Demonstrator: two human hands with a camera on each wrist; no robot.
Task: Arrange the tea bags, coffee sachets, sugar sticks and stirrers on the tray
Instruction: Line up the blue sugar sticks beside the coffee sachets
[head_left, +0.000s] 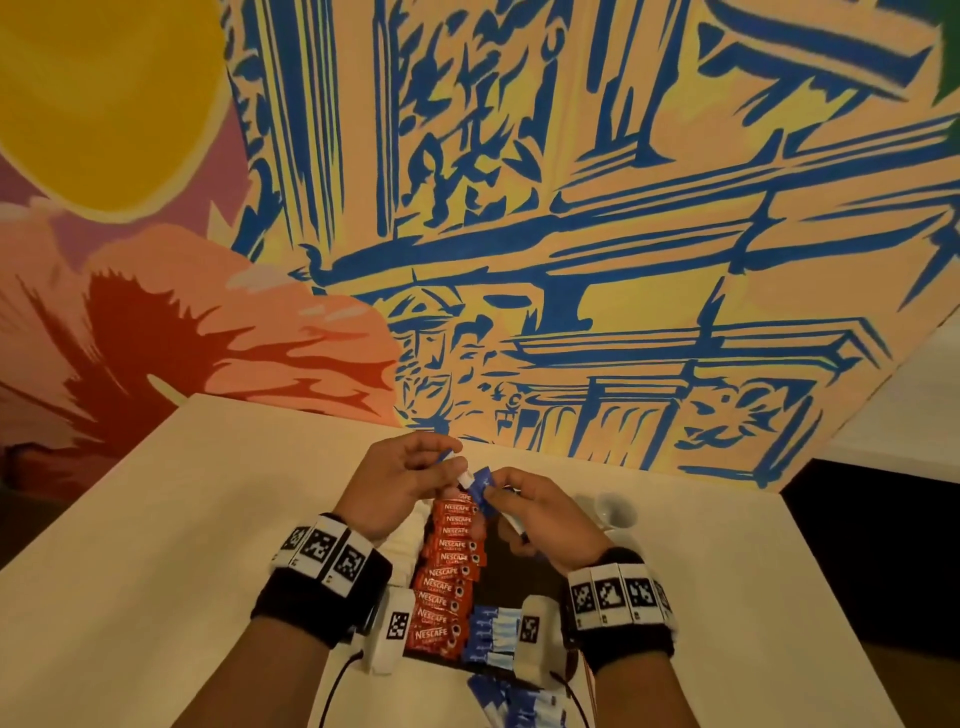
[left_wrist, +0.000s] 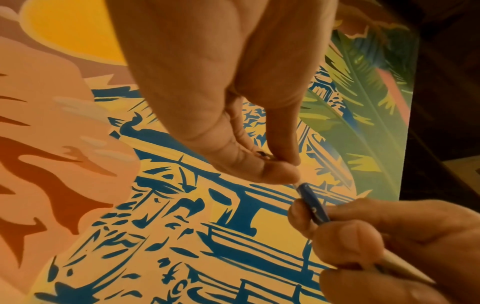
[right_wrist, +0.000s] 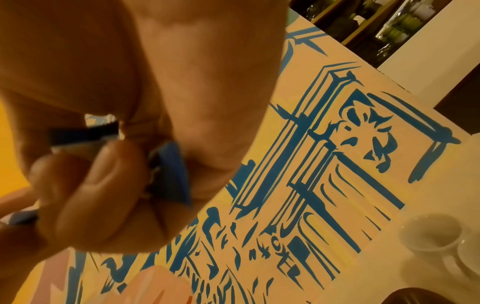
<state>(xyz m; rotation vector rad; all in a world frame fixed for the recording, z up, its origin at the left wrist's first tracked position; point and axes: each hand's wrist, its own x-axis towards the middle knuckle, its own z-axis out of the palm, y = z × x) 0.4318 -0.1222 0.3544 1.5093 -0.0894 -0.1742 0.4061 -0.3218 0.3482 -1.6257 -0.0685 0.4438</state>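
Both hands hover over the far end of a dark tray (head_left: 511, 569). My left hand (head_left: 456, 458) pinches the top end of a blue and white sugar stick (head_left: 464, 470) between thumb and fingertip (left_wrist: 283, 174). My right hand (head_left: 496, 492) grips a small bunch of blue sugar sticks (right_wrist: 172, 174), and the pinched stick (left_wrist: 313, 204) runs down into that grip. A column of red coffee sachets (head_left: 448, 571) lies overlapped along the tray's left side. A short row of blue sugar sticks (head_left: 491, 635) lies at the tray's near end. I see no tea bags or stirrers.
The tray sits on a white table (head_left: 156, 545) against a painted mural wall (head_left: 571, 234). A white cup (head_left: 616, 512) on a saucer stands just right of my right hand, also in the right wrist view (right_wrist: 430, 232). More blue sticks (head_left: 519, 707) lie off the tray's near edge.
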